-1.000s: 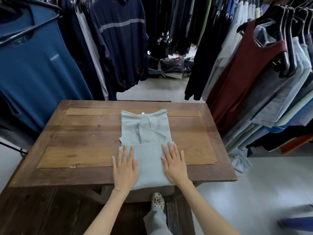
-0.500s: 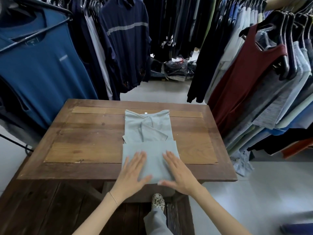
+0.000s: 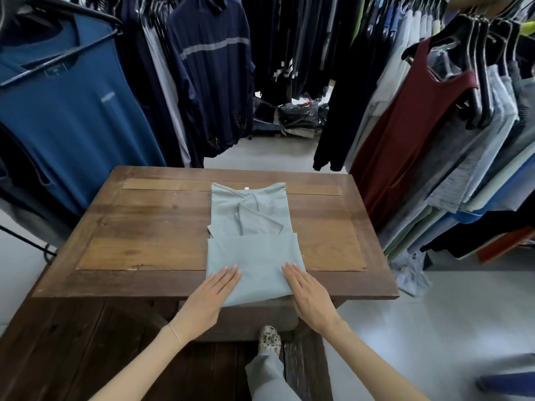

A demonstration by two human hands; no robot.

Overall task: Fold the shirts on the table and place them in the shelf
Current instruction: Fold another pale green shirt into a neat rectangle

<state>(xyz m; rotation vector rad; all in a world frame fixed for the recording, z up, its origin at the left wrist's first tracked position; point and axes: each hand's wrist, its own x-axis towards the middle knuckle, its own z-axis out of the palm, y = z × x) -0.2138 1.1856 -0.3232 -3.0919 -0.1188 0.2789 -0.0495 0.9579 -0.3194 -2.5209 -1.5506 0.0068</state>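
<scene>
Left hand (image 3: pixel 210 296) & right hand (image 3: pixel 308 292) lie flat on the part-folded pale shirt (image 3: pixel 254 256), near edge of wooden table (image 3: pixel 144 227). Fingers straight, pressed together, nothing pinched.

The shirt (image 3: pixel 252 241) is lying on the middle of the desk (image 3: pixel 150 227), its near fold overlapping its far part and reaching the desk's near edge. The left hand (image 3: pixel 207 296) is resting flat on the shirt's near left corner, the right hand (image 3: pixel 308 293) on its near right corner. Hanging garments (image 3: pixel 72 111) are standing left of the desk, more (image 3: pixel 451 146) to its right, others behind it. A shoe (image 3: pixel 269 340) is showing on the floor below the desk's near edge, between the forearms.
</scene>
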